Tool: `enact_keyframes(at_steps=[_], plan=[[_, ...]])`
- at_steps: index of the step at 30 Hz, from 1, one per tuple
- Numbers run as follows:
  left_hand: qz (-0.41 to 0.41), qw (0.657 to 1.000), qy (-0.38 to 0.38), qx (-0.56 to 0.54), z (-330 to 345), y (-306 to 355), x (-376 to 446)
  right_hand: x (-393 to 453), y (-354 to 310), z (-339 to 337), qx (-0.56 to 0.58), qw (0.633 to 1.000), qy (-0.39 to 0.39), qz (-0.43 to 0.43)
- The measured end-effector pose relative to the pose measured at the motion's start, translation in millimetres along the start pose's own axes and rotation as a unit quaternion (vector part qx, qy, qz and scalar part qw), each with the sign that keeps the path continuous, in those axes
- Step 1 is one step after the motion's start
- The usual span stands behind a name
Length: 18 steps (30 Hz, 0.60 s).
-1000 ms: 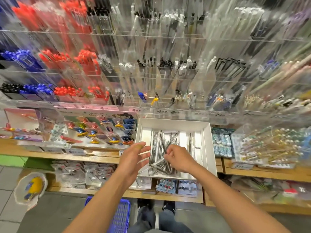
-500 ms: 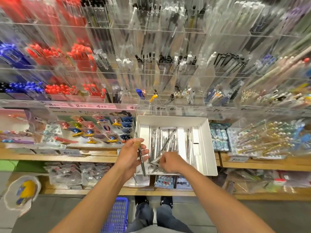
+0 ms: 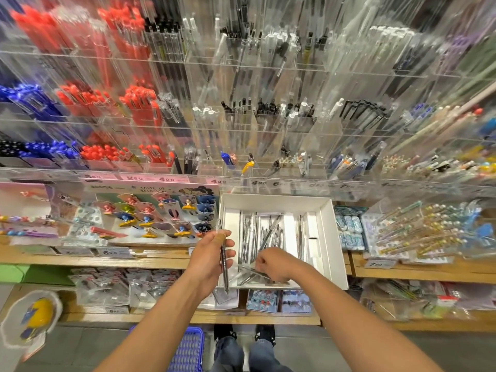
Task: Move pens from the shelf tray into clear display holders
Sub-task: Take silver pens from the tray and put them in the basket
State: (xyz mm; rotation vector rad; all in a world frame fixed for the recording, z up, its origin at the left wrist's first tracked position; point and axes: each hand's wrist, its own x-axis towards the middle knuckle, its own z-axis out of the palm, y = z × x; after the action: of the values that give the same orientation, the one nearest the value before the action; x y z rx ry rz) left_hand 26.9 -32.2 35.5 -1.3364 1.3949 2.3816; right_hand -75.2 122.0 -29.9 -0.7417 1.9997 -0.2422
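While your left hand is gripping one pen upright just left of the tray, your right hand is curling down inside the tray's near end, pinching at the loose pens lying there. The clear holders are standing above, on the wall.

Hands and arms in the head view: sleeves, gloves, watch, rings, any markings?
Both forearms are bare up to the frame edge: no sleeves show, no gloves, no watch or wristband. The left hand has a tan strip wrapped round one finger, likely a plaster. The right hand shows no rings or markings that can be made out. Below, dark trousers and dark shoes with white marks are worn.
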Motion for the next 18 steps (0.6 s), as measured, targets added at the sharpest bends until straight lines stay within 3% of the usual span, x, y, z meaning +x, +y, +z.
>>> enact_keyframes(at_steps=[2, 4, 6, 9, 11, 15, 18], plan=[[0.003, 1.0, -0.002, 0.002, 1.8, 0.7, 1.1, -12.3, -2.0, -8.7, 0.108, 0.992, 0.066, -0.008], [0.007, 1.0, -0.007, 0.01, 5.1, -0.1, 3.0, -23.4, -9.5, -14.8, 0.254, 0.958, 0.13, -0.013], [0.01, 0.999, -0.02, 0.028, 9.0, -1.7, 3.9, -29.4, -22.0, -16.5, 0.407, 0.904, 0.128, -0.032], [0.004, 0.997, -0.065, 0.032, 15.2, -4.2, 3.9, -28.6, -41.0, -10.9, 0.517, 0.845, 0.125, -0.055], [0.002, 0.996, -0.079, 0.036, 15.8, -4.9, 5.4, -24.4, -45.0, -9.3, 0.514, 0.844, 0.145, -0.054], [-0.027, 0.999, -0.042, 0.013, 7.8, -8.0, 11.3, -13.1, -26.6, -21.7, 0.439, 0.888, 0.136, -0.038], [-0.054, 0.998, -0.022, -0.033, 1.1, -8.3, 13.2, 10.0, -4.0, -29.5, 0.377, 0.895, 0.218, 0.091]])
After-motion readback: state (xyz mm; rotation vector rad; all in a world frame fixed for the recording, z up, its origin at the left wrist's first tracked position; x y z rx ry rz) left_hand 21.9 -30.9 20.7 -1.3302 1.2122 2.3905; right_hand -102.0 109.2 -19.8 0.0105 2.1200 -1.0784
